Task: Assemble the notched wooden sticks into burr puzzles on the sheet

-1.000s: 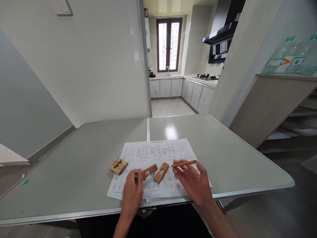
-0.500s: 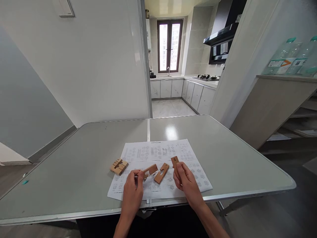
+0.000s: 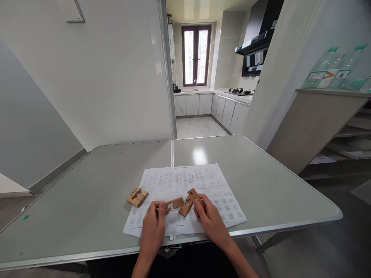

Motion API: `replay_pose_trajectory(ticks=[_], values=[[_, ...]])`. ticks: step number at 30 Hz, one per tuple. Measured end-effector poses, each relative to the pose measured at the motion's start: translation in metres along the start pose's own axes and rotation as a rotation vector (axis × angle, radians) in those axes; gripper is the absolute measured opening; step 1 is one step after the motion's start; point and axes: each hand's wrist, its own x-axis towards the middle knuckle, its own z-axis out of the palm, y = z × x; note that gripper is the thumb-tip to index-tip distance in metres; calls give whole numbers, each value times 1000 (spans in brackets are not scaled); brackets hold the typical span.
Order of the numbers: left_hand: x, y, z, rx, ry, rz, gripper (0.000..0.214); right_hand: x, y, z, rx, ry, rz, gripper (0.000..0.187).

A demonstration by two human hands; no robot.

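My left hand [image 3: 153, 227] pinches one end of a notched wooden puzzle piece [image 3: 174, 202] that lies on a printed instruction sheet [image 3: 185, 181]. With its fingers closed, my right hand [image 3: 211, 220] grips a second wooden piece [image 3: 193, 195], marked with a number. That piece touches a third notched piece [image 3: 185, 209] lying on the sheet between my hands. A small stack of interlocked wooden pieces [image 3: 137, 196] rests at the sheet's left edge, apart from both hands.
The sheet lies on a grey folding table [image 3: 101, 181] with a centre seam. Behind it a doorway opens onto a kitchen [image 3: 203, 104]. A shelf unit [image 3: 324, 119] topped with plastic bottles [image 3: 336, 69] stands at the right.
My right hand carried its wooden piece leftward and down until it met the notched piece on the sheet. My left hand stayed on its piece.
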Motion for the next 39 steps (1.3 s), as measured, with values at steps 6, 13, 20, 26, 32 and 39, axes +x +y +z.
replay_pose_trajectory(ticks=[6, 13, 20, 26, 32, 39], values=[[-2, 2, -1, -32, -20, -2, 44, 0, -6, -1, -63, -49, -51, 41], [-1, 1, -1, -31, -26, 15, 43, 1, -8, 0, -88, -40, -85, 43], [-1, 2, -2, -33, -20, 23, 43, 0, -5, 1, -86, -19, -52, 44], [-1, 0, -3, -29, -19, 38, 43, -1, -10, 1, -83, -16, -51, 42], [-1, 1, -2, -26, -15, 40, 44, -1, -10, 0, -83, -31, -50, 39], [-1, 1, -2, -36, -16, 28, 43, -1, -10, 0, -62, -31, -42, 35]])
